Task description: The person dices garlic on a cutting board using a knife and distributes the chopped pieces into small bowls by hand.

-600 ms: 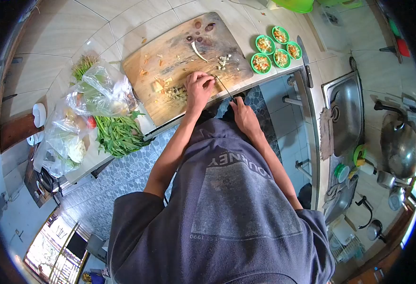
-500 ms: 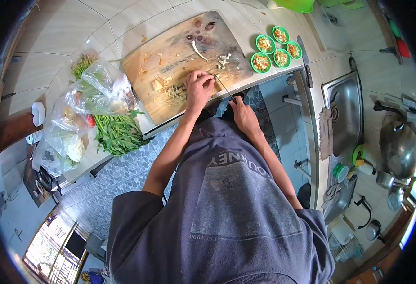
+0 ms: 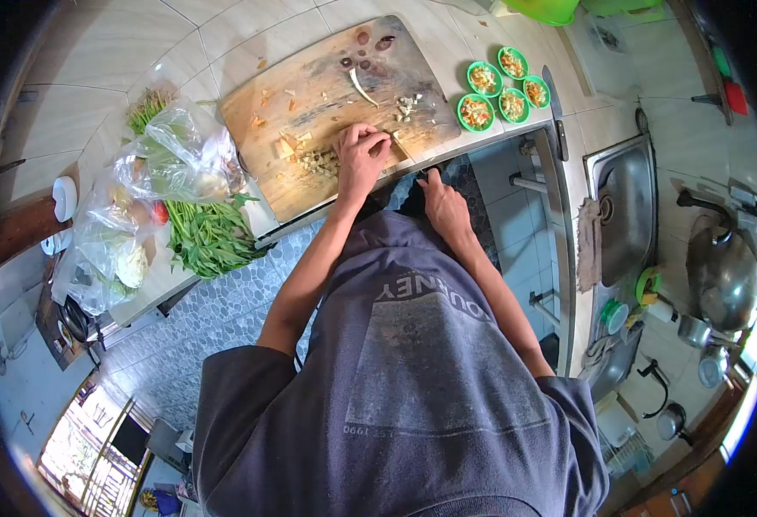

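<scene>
My right hand point(image 3: 445, 208) is closed around the handle of a kitchen knife point(image 3: 402, 148), whose thin blade reaches over the near edge of a worn wooden cutting board point(image 3: 309, 112). My left hand point(image 3: 364, 159) rests on the board just left of the blade, fingers bent and pressed together; what they hold is hidden. Pale diced pieces point(image 3: 320, 164) lie to the left of that hand, beside larger yellowish chunks point(image 3: 287, 146). Small white chopped bits point(image 3: 408, 107) and a long pale strip point(image 3: 361, 88) lie farther up the board.
Several small green bowls point(image 3: 476, 113) of shredded vegetables stand right of the board, near a second knife point(image 3: 556, 112). Left of it are plastic bags point(image 3: 180, 151) of vegetables and leafy greens point(image 3: 210, 241). A metal sink point(image 3: 628, 215) is at the right.
My right hand has shifted slightly down, and the knife blade stands at a slightly different angle. My left hand stays in nearly the same spot.
</scene>
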Demonstrator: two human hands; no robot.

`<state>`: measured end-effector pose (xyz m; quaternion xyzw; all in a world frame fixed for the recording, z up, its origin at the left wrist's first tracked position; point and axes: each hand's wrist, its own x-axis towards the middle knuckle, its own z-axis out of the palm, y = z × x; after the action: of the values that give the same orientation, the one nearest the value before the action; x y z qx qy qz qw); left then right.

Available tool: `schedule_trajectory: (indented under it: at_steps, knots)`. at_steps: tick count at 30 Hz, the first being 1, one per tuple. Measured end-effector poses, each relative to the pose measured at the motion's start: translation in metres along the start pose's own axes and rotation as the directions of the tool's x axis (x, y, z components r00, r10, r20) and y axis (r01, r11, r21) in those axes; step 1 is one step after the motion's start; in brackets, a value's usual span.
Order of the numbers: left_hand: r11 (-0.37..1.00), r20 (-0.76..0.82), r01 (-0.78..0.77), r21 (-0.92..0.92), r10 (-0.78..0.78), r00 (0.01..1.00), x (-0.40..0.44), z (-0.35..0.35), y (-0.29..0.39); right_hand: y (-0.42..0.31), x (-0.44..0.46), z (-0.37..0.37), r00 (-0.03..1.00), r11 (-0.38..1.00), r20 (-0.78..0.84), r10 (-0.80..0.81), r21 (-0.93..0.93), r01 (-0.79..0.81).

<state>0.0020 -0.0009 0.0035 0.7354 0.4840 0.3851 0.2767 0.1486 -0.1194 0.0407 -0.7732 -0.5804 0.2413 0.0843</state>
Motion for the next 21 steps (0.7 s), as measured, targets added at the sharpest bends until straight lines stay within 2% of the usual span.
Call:
schedule_trajectory:
  at_steps: [8, 14, 16, 19, 21]
  knots:
    - [1.000, -0.021, -0.023, 0.001, 0.024, 1.000, 0.000, 0.003, -0.002, 0.004, -0.008, 0.005, 0.999, 0.997, 0.016, 0.036, -0.068, -0.035]
    - [1.000, -0.049, -0.023, -0.011, 0.023, 0.999, 0.003, -0.002, 0.003, 0.016, 0.011, 0.018, 0.992, 0.999, -0.123, -0.005, -0.043, 0.000]
    - [0.998, -0.075, -0.052, -0.034, 0.049, 0.996, 0.010, -0.004, 0.006, 0.011, 0.010, 0.003, 0.996, 0.999, -0.083, 0.034, -0.032, -0.037]
    - [0.990, 0.013, 0.071, -0.121, -0.070, 0.997, 0.025, -0.005, 0.020, 0.007, 0.004, -0.012, 0.993, 0.996, -0.072, 0.094, -0.001, -0.094]
    - [0.974, 0.071, 0.103, -0.201, -0.090, 0.993, 0.037, 0.001, 0.028, 0.009, 0.000, -0.016, 0.991, 0.995, -0.096, 0.097, 0.038, -0.094]
